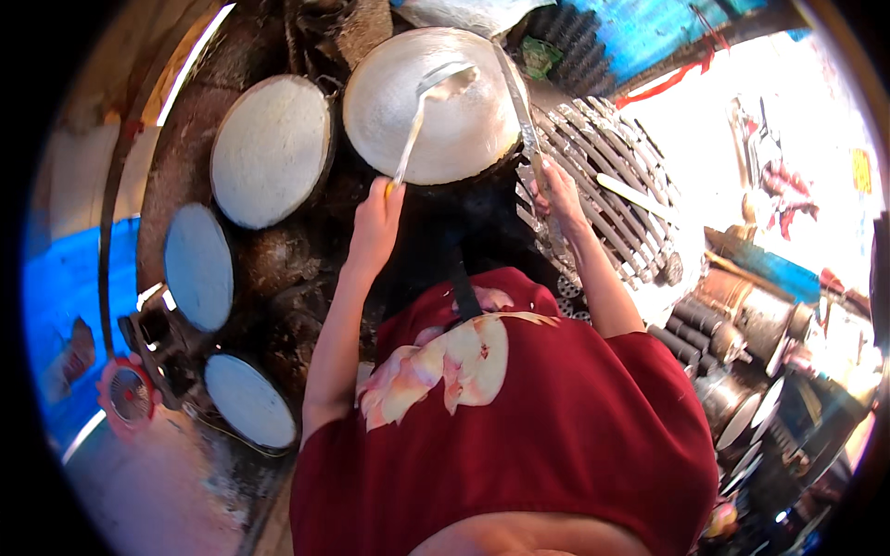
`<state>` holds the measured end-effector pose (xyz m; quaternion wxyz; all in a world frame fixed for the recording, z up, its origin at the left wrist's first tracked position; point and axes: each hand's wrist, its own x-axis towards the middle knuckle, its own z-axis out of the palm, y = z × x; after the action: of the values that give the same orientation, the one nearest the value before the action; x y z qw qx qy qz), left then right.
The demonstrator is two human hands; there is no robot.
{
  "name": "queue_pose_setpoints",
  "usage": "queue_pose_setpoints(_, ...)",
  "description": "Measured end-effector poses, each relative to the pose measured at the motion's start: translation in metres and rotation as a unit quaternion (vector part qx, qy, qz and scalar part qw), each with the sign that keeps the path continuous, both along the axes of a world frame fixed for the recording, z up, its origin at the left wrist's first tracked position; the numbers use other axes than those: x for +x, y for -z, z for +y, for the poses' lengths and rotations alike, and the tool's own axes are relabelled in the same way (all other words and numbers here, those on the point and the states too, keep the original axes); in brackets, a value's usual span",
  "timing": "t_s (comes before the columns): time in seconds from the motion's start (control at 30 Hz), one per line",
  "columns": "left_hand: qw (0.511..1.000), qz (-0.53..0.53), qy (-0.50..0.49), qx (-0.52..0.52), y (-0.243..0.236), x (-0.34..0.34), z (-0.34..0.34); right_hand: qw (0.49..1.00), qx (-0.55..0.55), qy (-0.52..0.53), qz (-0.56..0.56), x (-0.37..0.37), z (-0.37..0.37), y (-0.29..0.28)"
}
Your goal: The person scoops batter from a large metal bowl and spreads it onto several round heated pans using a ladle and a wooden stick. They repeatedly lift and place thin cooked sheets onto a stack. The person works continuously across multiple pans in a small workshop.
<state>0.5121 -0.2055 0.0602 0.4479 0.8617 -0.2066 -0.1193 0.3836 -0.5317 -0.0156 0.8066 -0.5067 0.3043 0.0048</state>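
My left hand (375, 232) is closed round the handle of a ladle (409, 141), whose metal bowl is over the far middle of a large round pan (389, 107). A pale, whitish layer covers the pan's surface. My right hand (559, 196) grips a long, flat metal spatula (515, 93). Its thin blade points away from me along the pan's right edge. Whether the ladle's bowl touches the pale layer I cannot tell.
Three more round pans with pale tops, a large one (271, 151), a bluish one (198, 267) and a nearer one (249, 401), stand left. A slatted rack (612, 153) bears a pale stick (638, 199). A pink fan (128, 393) is far left; dark cylinders (691, 324) lie right.
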Motion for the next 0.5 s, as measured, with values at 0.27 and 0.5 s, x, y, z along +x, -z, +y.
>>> queue_pose_setpoints(0.27, 0.99, -0.03, 0.087, 0.104, 0.068, 0.089, -0.074, 0.998, -0.018, 0.026, 0.045, -0.015, 0.042, 0.008)
queue_pose_setpoints(0.5, 0.959, 0.254, 0.057, -0.109, 0.08, 0.108, -0.076, 0.941, -0.315, 0.122, -0.009, 0.009, 0.08, 0.05)
